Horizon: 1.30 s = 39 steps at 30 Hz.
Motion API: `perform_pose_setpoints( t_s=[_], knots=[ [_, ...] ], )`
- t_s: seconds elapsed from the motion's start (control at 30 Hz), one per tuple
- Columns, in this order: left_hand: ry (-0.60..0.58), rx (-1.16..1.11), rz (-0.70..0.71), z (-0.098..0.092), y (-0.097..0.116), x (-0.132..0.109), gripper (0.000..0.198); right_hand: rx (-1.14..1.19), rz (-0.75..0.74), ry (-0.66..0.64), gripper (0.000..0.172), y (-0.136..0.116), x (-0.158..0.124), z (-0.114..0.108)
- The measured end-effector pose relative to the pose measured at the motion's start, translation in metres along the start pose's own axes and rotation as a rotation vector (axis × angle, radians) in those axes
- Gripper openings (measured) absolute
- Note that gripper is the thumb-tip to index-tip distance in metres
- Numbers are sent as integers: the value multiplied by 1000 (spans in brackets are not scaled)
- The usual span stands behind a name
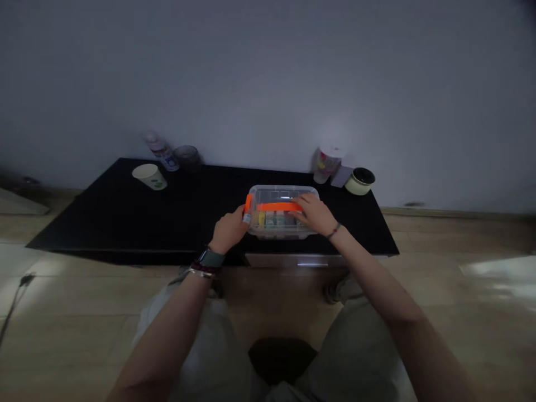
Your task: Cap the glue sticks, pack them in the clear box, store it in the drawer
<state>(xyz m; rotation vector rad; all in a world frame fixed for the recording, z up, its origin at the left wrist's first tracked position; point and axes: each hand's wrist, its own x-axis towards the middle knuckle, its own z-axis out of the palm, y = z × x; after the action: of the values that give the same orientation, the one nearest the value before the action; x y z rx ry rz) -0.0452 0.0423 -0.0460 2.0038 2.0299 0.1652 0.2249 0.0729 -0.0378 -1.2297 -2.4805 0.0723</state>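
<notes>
While resting on a clear plastic storage box (276,230) near the front edge of a black tabletop (104,223), hands placed at opposite ends: left hand (228,229) at 9 o'clock of the box, fingers pressed together against its end beside the orange handle (278,206), pinch or mere contact impossible to tell; right hand (314,215) at 3 o'clock, spread over the lid, fingers reaching toward the handle. Lid on, box flat on the tabletop, not raised. Coloured contents (272,219) inside, yellow, green and pink through the clear wall, too blurred to identify. Box of translucent plastic, rounded corners, moulded lid; handle flat, glossy, bright orange, bent down at the left end. Nearby on the matte tabletop: paper cup (149,176) with green print, tilted onto its side, at 10 o'clock; white plastic bottle (161,151) and glass jar (187,157) at 11 o'clock; printed tumbler (326,166) at 1 o'clock; grey card (341,176) and round cream bowl (360,181) at 2 o'clock. Wristwatch (211,258) on the left wrist, beaded bracelet (334,230) on the right.
</notes>
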Motion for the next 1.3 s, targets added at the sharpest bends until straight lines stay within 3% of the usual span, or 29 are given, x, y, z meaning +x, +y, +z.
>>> perform_pose_setpoints(
  t_s=[0.1, 0.23, 0.43, 0.6, 0.83, 1.13, 1.2, 1.3],
  knots=[
    [-13, 40, 5, -1, 3, -4, 51, -72, -3, -126, 39, -6, 27, 13],
    [-6, -36, 25, 5, -7, 0, 49, -104, -31, -174, 38, -2, 39, 20],
    [26, -518, 93, 40, -37, 25, 34, -91, -29, -122, 36, 4, 28, 21],
    [65, -896, 101, 69, -49, 40, 31, 49, 15, -105, 31, 9, 28, 24],
    [66, -886, 108, 81, -55, 48, 22, 255, 64, -40, 28, 11, 27, 21],
    [84, -780, 143, 83, -53, 41, 25, 469, 155, -77, 42, 12, 33, 21],
    [95, -799, 143, 83, -55, 41, 22, 549, 188, -3, 43, 17, 34, 20],
    [117, -875, 67, 83, -58, 43, 16, 774, 273, 269, 43, 36, 40, 2]
  ],
)
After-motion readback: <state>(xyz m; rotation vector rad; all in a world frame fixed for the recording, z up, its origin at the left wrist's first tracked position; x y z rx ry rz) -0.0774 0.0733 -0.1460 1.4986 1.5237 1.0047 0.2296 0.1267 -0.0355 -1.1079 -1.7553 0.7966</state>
